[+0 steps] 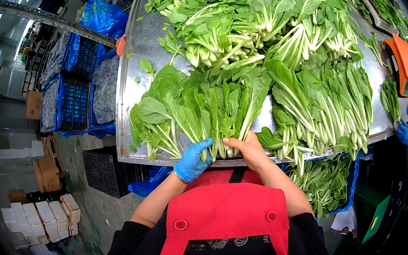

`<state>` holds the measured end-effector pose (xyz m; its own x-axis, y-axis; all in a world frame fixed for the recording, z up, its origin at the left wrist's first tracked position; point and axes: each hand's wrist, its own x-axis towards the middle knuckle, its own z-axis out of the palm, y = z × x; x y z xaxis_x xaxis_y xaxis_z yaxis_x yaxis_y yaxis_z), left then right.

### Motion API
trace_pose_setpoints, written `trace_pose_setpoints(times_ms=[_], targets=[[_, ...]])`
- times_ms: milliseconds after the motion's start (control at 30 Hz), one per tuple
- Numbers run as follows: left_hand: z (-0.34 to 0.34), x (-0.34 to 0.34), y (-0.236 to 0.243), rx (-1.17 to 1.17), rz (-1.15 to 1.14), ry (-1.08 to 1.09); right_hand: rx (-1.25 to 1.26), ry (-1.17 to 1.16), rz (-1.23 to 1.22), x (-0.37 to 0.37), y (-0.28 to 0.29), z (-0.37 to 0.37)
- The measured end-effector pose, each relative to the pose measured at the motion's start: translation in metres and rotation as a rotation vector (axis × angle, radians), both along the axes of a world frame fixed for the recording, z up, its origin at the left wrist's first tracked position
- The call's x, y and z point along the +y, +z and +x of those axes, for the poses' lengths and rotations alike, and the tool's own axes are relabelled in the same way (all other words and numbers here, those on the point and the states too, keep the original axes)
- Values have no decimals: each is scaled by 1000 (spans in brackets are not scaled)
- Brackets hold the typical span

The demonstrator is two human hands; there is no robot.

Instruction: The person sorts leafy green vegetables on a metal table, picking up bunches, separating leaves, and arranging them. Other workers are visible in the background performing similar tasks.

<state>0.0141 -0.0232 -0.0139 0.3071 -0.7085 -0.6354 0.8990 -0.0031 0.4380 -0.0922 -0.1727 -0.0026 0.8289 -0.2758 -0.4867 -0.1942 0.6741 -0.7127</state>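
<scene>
At the near edge of a metal table, a bunch of leafy greens with pale stems lies between my hands, leaves pointing away from me. My left hand, in a blue glove, is closed on its stem ends from the left. From the right, my bare right hand grips the same bunch, thumb laid across the stems. Some looser greens spread beside my left hand. To the right of my right hand lies a row of greens, stems toward me. My fingertips are partly hidden by the stems.
A large heap of greens covers the far side. An orange scale stands at right, near another person's blue-gloved hands. Below the table edge sits a blue-lined crate of greens. A black crate stands on the floor at left.
</scene>
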Motion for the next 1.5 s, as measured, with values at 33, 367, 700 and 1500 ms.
trace_pose_setpoints(times_ms=[33,367,700,1500], targets=[[1,2,-2,10,-4,3,-9,11,14,-1,-1,0],[-5,4,26,-668,247,-431,-247,39,-679,17,-6,-6],[24,-1,-8,-1174,175,-593,-393,233,-763,-4,-1,5],[-3,-16,48,-736,141,-382,-314,239,-211,11,-17,6]])
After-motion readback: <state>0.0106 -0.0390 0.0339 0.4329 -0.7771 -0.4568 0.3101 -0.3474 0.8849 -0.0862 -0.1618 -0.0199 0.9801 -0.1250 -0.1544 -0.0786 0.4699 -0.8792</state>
